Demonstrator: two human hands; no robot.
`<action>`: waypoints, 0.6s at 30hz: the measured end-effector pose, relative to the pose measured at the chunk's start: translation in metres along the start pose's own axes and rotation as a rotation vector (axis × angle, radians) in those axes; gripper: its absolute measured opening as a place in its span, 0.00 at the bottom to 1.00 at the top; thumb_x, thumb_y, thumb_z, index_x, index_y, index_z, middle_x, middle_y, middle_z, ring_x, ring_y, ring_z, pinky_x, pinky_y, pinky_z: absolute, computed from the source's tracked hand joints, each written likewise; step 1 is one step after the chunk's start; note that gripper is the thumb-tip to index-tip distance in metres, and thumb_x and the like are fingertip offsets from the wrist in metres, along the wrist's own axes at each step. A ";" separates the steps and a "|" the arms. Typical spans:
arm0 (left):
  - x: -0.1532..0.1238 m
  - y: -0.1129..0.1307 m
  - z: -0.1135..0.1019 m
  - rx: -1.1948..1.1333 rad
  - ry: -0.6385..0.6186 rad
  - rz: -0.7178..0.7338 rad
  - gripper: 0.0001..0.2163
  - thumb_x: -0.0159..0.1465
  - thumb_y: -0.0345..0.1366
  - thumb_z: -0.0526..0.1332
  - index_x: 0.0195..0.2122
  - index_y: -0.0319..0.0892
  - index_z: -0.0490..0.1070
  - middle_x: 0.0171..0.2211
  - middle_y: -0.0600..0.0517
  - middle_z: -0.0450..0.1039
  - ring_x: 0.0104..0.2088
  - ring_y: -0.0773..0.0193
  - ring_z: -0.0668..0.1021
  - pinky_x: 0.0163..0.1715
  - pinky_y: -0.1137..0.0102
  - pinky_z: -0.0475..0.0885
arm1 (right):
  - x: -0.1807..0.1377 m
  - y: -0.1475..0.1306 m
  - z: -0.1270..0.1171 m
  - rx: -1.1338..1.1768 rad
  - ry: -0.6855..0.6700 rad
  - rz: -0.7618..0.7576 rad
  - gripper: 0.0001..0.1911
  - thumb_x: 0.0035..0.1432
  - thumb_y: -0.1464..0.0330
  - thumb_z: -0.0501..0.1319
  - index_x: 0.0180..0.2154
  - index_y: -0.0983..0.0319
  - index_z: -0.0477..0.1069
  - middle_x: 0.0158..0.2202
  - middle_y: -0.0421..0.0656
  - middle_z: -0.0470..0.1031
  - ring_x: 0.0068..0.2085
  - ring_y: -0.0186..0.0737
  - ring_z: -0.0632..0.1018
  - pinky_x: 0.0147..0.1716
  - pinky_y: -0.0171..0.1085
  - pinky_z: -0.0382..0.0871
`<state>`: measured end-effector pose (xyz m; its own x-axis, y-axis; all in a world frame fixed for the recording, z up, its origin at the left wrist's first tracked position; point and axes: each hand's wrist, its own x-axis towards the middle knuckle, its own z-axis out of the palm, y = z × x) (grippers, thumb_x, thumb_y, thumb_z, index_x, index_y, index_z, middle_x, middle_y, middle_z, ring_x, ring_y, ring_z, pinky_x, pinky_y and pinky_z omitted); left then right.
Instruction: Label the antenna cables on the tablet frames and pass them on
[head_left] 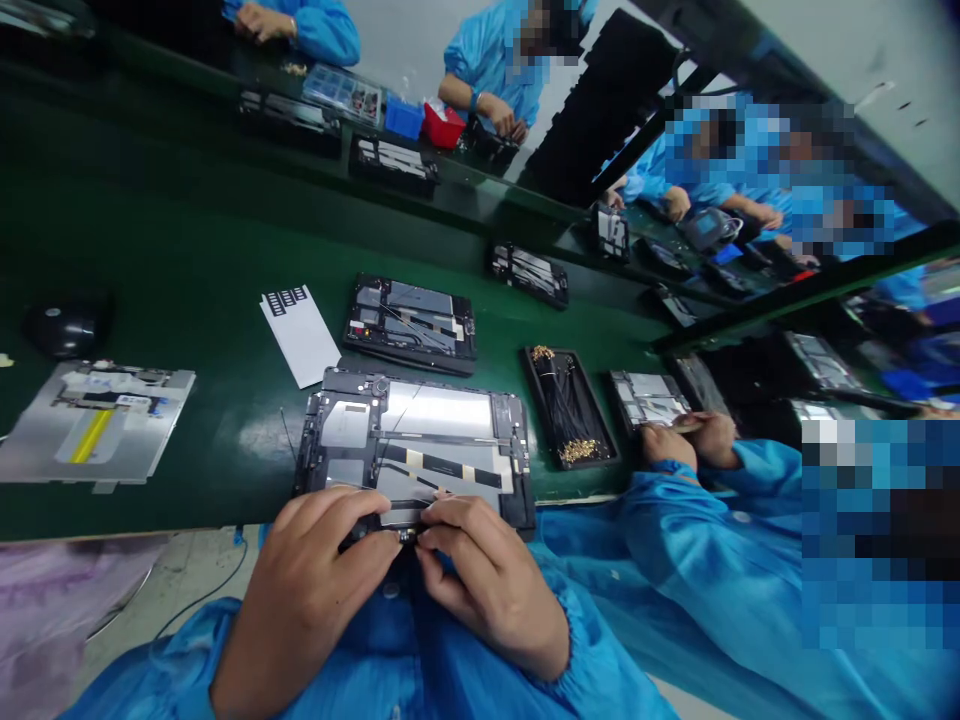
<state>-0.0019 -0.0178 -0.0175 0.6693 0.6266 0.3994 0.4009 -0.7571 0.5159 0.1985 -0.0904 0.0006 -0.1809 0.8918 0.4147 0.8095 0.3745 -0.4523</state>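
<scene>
Closely, left hand (311,580), right hand (491,585), fingers (352,505) curled tight, pinching tablet (439,412) edge.

Bright blue smock, thin smooth fabric. Left sleeve (172,670) and right sleeve (600,655) long and loose; right cuff gathered on elastic at wrist. Left grip (315,575) and right grip (487,585) bare, nails short.

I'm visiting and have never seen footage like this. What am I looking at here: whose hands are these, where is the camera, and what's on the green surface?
The camera sits on a worker's head, looking down. The left hand and right hand are that person's own, fingertips pinching the near edge of an opened tablet on the green bench. Around it: another tablet, a white sheet, a black tray of gold-tipped wires, a silver panel. At right, a co-worker's hands.
</scene>
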 end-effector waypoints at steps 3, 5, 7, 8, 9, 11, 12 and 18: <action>0.000 0.001 0.000 0.001 -0.022 -0.009 0.09 0.72 0.31 0.55 0.41 0.47 0.75 0.49 0.51 0.74 0.52 0.57 0.74 0.50 0.60 0.66 | 0.001 0.001 0.001 0.000 -0.001 -0.005 0.04 0.63 0.76 0.63 0.40 0.64 0.72 0.39 0.50 0.79 0.42 0.45 0.80 0.41 0.42 0.80; 0.000 0.001 0.000 0.003 -0.024 -0.011 0.09 0.72 0.31 0.55 0.42 0.48 0.75 0.49 0.51 0.74 0.52 0.57 0.74 0.50 0.60 0.66 | 0.001 0.001 0.002 0.001 -0.001 -0.002 0.04 0.63 0.76 0.62 0.40 0.63 0.72 0.39 0.49 0.79 0.41 0.45 0.80 0.40 0.42 0.80; 0.000 0.000 0.000 0.008 -0.025 -0.014 0.10 0.72 0.31 0.55 0.41 0.48 0.75 0.49 0.51 0.74 0.52 0.57 0.74 0.50 0.59 0.66 | 0.001 0.001 0.002 0.007 0.006 0.001 0.04 0.63 0.76 0.62 0.40 0.64 0.72 0.39 0.49 0.79 0.41 0.45 0.80 0.40 0.42 0.80; 0.000 0.000 0.000 0.009 -0.026 -0.018 0.10 0.72 0.31 0.54 0.41 0.48 0.75 0.49 0.51 0.74 0.52 0.57 0.74 0.50 0.59 0.65 | 0.002 0.002 0.002 0.010 0.009 0.000 0.04 0.63 0.76 0.63 0.40 0.64 0.73 0.39 0.50 0.79 0.42 0.45 0.80 0.41 0.42 0.80; 0.000 0.001 0.000 0.007 -0.027 -0.021 0.10 0.72 0.31 0.54 0.40 0.48 0.75 0.49 0.51 0.74 0.52 0.56 0.74 0.50 0.59 0.65 | 0.002 0.002 0.002 0.013 0.010 -0.004 0.04 0.63 0.76 0.63 0.41 0.64 0.73 0.39 0.49 0.79 0.42 0.45 0.80 0.41 0.42 0.80; 0.000 0.001 0.000 -0.005 -0.032 -0.027 0.10 0.72 0.31 0.54 0.40 0.47 0.75 0.50 0.51 0.74 0.52 0.56 0.74 0.50 0.59 0.65 | 0.002 0.002 0.002 0.016 0.002 -0.017 0.04 0.63 0.76 0.63 0.40 0.64 0.73 0.39 0.49 0.79 0.41 0.45 0.80 0.42 0.43 0.80; -0.001 0.001 0.000 -0.010 -0.034 -0.028 0.09 0.72 0.31 0.54 0.40 0.47 0.74 0.50 0.51 0.74 0.53 0.57 0.74 0.50 0.59 0.65 | 0.002 0.002 0.002 0.018 -0.001 -0.024 0.04 0.62 0.76 0.63 0.40 0.65 0.73 0.39 0.49 0.79 0.41 0.44 0.80 0.43 0.43 0.80; 0.000 0.001 0.000 -0.001 -0.045 -0.035 0.09 0.72 0.31 0.54 0.41 0.48 0.73 0.50 0.51 0.73 0.53 0.57 0.72 0.51 0.60 0.63 | 0.001 0.003 0.003 -0.005 0.002 -0.058 0.03 0.63 0.76 0.63 0.39 0.66 0.74 0.39 0.49 0.80 0.41 0.43 0.80 0.48 0.44 0.80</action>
<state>-0.0013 -0.0184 -0.0171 0.6826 0.6434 0.3465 0.4241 -0.7349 0.5292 0.1990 -0.0879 -0.0029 -0.2262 0.8681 0.4418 0.8002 0.4242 -0.4239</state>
